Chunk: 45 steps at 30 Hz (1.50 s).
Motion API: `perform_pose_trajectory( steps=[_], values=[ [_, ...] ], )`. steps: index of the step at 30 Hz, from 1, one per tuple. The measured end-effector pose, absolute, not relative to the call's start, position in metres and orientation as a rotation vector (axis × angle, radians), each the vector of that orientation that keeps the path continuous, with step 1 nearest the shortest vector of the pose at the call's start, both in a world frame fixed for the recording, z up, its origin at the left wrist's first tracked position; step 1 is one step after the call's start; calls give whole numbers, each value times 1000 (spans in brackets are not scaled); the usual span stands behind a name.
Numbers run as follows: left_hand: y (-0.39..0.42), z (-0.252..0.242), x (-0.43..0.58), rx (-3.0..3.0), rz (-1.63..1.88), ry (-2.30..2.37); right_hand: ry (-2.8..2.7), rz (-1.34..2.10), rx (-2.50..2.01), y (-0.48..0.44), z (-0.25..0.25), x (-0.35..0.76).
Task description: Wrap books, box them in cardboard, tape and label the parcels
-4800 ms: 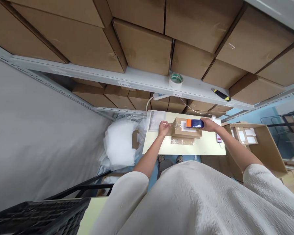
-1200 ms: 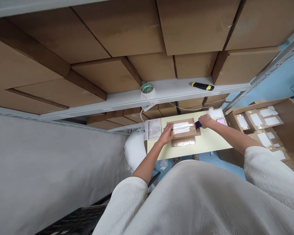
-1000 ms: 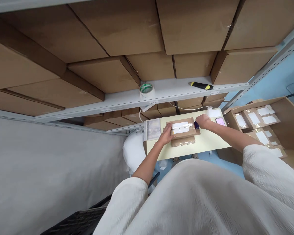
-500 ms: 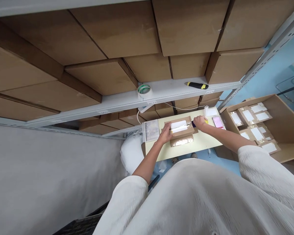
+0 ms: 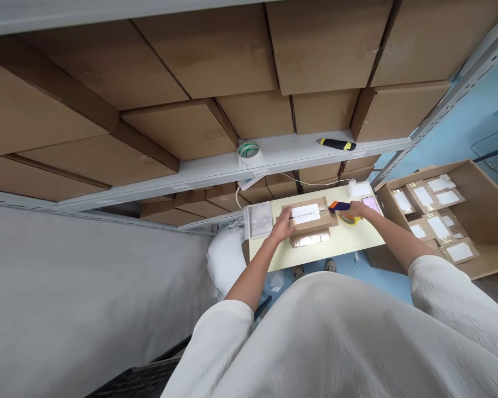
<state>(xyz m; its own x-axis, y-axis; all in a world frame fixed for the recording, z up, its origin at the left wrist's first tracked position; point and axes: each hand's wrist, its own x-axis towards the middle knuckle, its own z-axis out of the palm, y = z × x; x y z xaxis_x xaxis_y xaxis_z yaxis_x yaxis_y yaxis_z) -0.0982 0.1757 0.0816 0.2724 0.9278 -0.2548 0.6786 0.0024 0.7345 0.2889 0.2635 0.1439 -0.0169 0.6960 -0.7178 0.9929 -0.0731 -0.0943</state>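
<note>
A small cardboard box with a white label and clear tape lies on the pale yellow table. My left hand grips its left end, fingers on top. A thin dark line runs across the label. My right hand is closed round a dark blue and orange utility knife, its tip end toward the box's right side. Under that hand a yellow tape roll shows in part. Another taped cardboard piece sits at the near side of the box.
A large open carton with several labelled boxes stands at the right. A phone and a plastic-covered sheet lie on the table. Above, a shelf bears cartons, a tape roll and a black-yellow cutter.
My right hand has drawn to the right, away from the box, with the knife, and more of the knife shows. My left hand keeps its place on the box.
</note>
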Motion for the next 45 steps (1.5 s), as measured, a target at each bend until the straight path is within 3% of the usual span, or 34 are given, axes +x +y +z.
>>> perform_pose_trajectory(
  steps=[8, 17, 27, 31, 36, 45],
  values=[
    [176, 84, -97, 1741, 359, 1499, 1684, -1045, 2053, 239, 115, 326],
    [176, 82, -98, 1748, 337, 1512, 1745, -568, 2041, 201, 80, 321],
    [176, 79, -98, 1759, 343, 1501, 1656, -803, 2157, 182, 50, 316],
    [174, 78, -98, 1722, 390, 1506, 1656, -835, 2210, 183, 51, 317],
    [170, 84, -88, 1809, 502, 1538, 1994, -631, 2303, 195, 75, 294],
    [197, 87, -41, 1575, 505, 2077, 2136, -742, 2422, 229, 96, 163]
  ],
)
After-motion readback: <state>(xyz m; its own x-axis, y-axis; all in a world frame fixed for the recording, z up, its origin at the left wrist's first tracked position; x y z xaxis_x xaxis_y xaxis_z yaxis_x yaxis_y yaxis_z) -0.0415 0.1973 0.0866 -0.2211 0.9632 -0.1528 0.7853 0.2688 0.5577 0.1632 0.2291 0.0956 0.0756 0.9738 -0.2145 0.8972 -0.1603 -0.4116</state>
